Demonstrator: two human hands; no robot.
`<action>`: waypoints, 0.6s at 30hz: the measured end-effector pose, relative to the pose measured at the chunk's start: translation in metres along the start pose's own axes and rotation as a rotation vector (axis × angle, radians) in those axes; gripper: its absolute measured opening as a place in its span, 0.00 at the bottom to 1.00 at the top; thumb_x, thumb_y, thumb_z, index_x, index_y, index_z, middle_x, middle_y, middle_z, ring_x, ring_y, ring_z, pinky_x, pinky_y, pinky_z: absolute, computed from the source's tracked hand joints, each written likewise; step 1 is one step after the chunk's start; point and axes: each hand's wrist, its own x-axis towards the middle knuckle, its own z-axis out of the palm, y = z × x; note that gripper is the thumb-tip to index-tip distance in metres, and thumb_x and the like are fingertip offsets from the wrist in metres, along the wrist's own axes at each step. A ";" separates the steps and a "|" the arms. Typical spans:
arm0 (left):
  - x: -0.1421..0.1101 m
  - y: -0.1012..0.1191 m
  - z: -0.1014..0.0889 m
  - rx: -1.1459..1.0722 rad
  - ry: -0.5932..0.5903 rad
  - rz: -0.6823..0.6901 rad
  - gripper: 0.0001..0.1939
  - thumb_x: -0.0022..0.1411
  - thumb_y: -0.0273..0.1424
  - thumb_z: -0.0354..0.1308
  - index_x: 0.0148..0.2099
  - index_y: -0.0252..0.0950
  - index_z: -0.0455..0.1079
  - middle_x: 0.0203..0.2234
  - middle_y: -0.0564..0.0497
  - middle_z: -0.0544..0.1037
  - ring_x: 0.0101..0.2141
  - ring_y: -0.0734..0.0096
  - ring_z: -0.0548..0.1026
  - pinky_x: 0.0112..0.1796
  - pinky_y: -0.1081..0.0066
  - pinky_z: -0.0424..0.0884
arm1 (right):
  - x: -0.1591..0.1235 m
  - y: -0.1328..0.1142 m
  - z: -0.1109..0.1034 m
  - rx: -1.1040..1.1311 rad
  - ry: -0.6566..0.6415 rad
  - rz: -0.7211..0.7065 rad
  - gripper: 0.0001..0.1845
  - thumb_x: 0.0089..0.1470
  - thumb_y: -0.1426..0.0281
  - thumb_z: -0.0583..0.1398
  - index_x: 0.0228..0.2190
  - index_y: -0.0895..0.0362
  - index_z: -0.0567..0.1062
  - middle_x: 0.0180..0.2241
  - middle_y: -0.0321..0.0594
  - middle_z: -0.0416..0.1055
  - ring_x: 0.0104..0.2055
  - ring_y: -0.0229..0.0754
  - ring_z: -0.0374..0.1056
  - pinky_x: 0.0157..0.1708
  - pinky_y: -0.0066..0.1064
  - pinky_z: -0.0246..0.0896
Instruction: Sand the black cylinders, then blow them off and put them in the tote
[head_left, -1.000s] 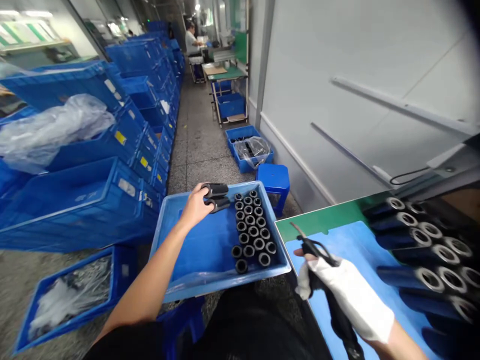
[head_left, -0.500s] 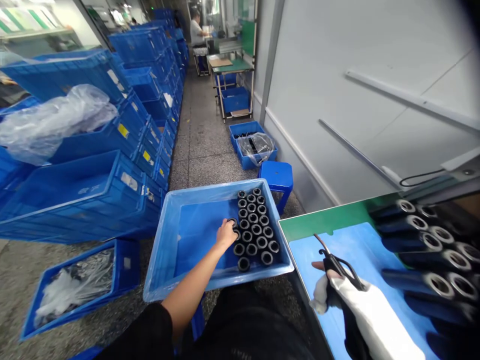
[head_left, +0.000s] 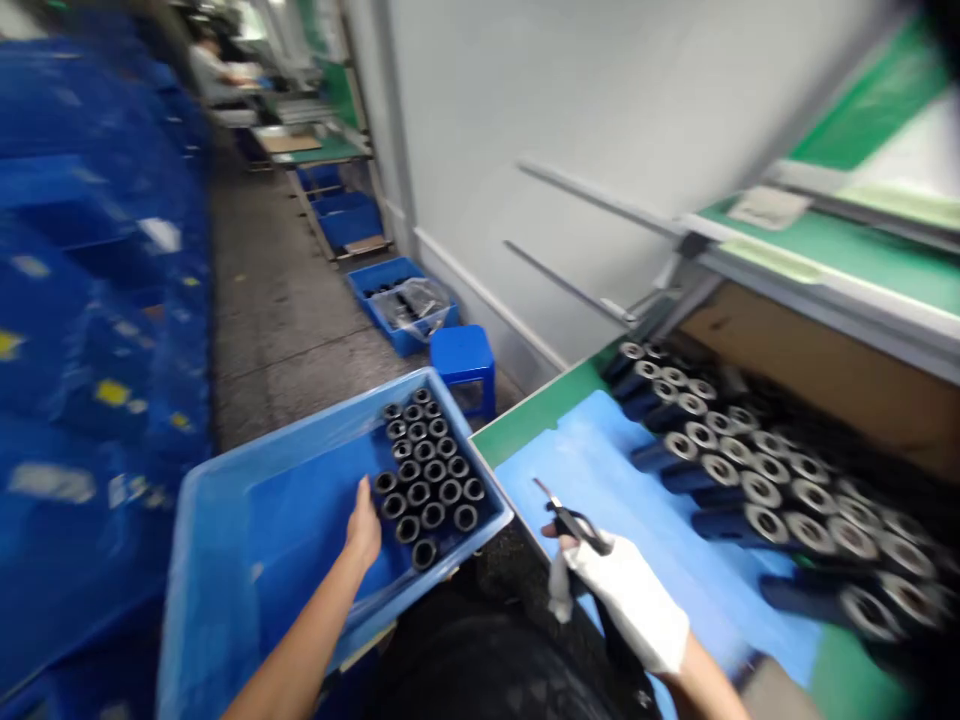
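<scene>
Blue plastic crate holds black sleeves just right of the empty, spread left grip; white-gloved right grip pinches black-handled snips over a blue mat.

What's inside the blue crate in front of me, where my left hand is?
The blue crate holds short black tubes standing in rows at its far end, beside your left hand over the blue floor. Whatever lies beneath the tubes or under your hand is covered and can't be seen.
</scene>
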 end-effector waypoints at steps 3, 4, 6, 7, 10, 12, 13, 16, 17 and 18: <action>-0.004 -0.011 0.013 0.044 0.014 -0.042 0.33 0.64 0.55 0.41 0.54 0.36 0.69 0.48 0.41 0.77 0.52 0.50 0.74 0.52 0.48 0.71 | -0.009 0.004 0.000 0.125 0.045 0.028 0.23 0.59 0.49 0.55 0.28 0.56 0.68 0.21 0.41 0.72 0.24 0.39 0.67 0.32 0.31 0.61; 0.001 -0.011 0.011 0.075 0.113 -0.039 0.32 0.63 0.55 0.41 0.54 0.38 0.69 0.48 0.42 0.77 0.53 0.48 0.73 0.53 0.47 0.70 | -0.013 0.007 -0.003 0.180 0.074 0.030 0.22 0.59 0.49 0.56 0.29 0.56 0.68 0.21 0.41 0.72 0.23 0.39 0.67 0.30 0.30 0.59; 0.020 0.003 0.006 0.189 0.278 0.091 0.32 0.63 0.53 0.43 0.57 0.37 0.68 0.52 0.41 0.74 0.58 0.43 0.67 0.58 0.43 0.62 | -0.024 0.015 -0.014 0.278 0.155 -0.006 0.22 0.58 0.49 0.57 0.32 0.57 0.68 0.22 0.42 0.72 0.22 0.38 0.67 0.26 0.29 0.57; 0.030 0.018 0.008 0.267 0.303 0.246 0.32 0.61 0.52 0.47 0.58 0.36 0.67 0.53 0.40 0.73 0.59 0.42 0.65 0.60 0.42 0.60 | -0.031 0.020 -0.020 0.312 0.206 -0.039 0.24 0.58 0.48 0.57 0.35 0.58 0.68 0.21 0.42 0.72 0.21 0.39 0.67 0.25 0.28 0.55; 0.034 0.086 0.055 0.372 0.030 0.727 0.28 0.60 0.48 0.54 0.56 0.37 0.69 0.50 0.41 0.74 0.53 0.45 0.71 0.57 0.45 0.64 | -0.054 0.038 -0.041 0.359 0.338 -0.100 0.32 0.56 0.45 0.56 0.43 0.62 0.67 0.20 0.41 0.71 0.19 0.40 0.67 0.23 0.27 0.52; 0.003 0.135 0.119 0.349 -0.367 0.949 0.20 0.63 0.45 0.53 0.49 0.39 0.73 0.47 0.45 0.76 0.47 0.55 0.75 0.53 0.55 0.70 | -0.067 0.047 -0.053 0.385 0.412 -0.099 0.37 0.54 0.42 0.57 0.47 0.64 0.65 0.19 0.41 0.70 0.19 0.40 0.67 0.23 0.28 0.53; -0.020 0.156 0.158 0.353 -0.548 1.070 0.17 0.64 0.43 0.52 0.48 0.39 0.73 0.46 0.46 0.76 0.46 0.59 0.75 0.51 0.60 0.71 | -0.073 0.051 -0.057 0.408 0.445 -0.095 0.40 0.52 0.41 0.57 0.48 0.65 0.64 0.19 0.40 0.70 0.19 0.41 0.67 0.24 0.28 0.54; -0.102 0.196 0.274 0.526 -1.052 1.361 0.18 0.66 0.36 0.51 0.57 0.44 0.70 0.51 0.48 0.73 0.42 0.67 0.76 0.48 0.68 0.72 | -0.084 0.060 -0.064 0.461 0.509 -0.066 0.45 0.49 0.39 0.58 0.50 0.66 0.63 0.18 0.41 0.70 0.19 0.40 0.66 0.24 0.28 0.52; -0.127 0.202 0.307 0.632 -1.148 1.427 0.20 0.66 0.34 0.52 0.59 0.45 0.68 0.53 0.48 0.72 0.43 0.68 0.76 0.48 0.69 0.72 | -0.087 0.064 -0.064 0.461 0.521 -0.066 0.46 0.48 0.38 0.58 0.49 0.66 0.64 0.18 0.41 0.69 0.18 0.39 0.65 0.23 0.27 0.50; -0.149 0.206 0.336 0.768 -1.196 1.472 0.22 0.65 0.33 0.53 0.61 0.46 0.66 0.53 0.47 0.71 0.45 0.66 0.76 0.48 0.69 0.71 | -0.090 0.068 -0.065 0.442 0.535 -0.074 0.45 0.48 0.38 0.58 0.48 0.66 0.66 0.18 0.42 0.69 0.18 0.37 0.62 0.23 0.26 0.48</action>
